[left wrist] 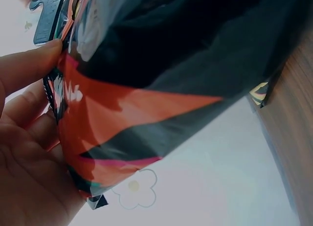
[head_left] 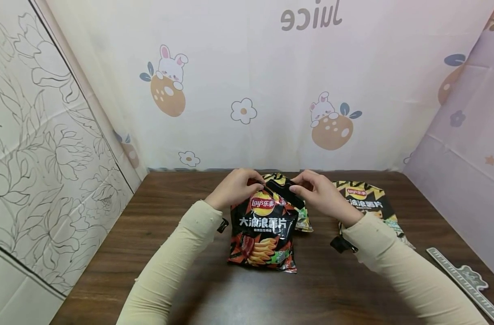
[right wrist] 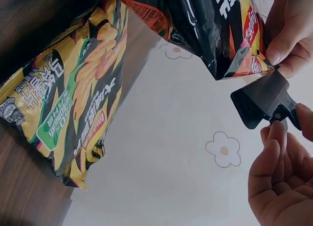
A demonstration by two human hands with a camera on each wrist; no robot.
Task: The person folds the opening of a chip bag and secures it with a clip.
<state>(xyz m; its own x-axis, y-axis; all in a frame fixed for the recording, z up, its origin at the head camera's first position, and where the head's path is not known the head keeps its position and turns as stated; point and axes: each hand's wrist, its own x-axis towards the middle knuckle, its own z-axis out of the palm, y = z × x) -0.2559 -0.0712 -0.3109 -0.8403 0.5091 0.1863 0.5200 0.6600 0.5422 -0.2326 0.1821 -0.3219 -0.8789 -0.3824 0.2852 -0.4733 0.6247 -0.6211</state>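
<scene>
A black and red Lay's chip bag (head_left: 267, 243) is upright in the middle of the table, its top edge pinched by my left hand (head_left: 237, 188). In the left wrist view, the thumb and fingers of that hand grip the bag's sealed top. My right hand (head_left: 320, 195) holds a wide black bag clip (head_left: 286, 193) by its handles, between thumb and fingers. In the right wrist view the clip (right wrist: 261, 99) is right at the bag's top corner, close to the left fingertips (right wrist: 279, 49).
Behind the held bag stands a yellow and black chip bag (head_left: 303, 220), partly hidden. Another yellow and black bag (head_left: 362, 198) lies to the right, behind my right forearm. A white ruler (head_left: 454, 273) with a cloud-shaped piece lies at the right table edge. A patterned curtain (head_left: 247, 67) hangs behind the table.
</scene>
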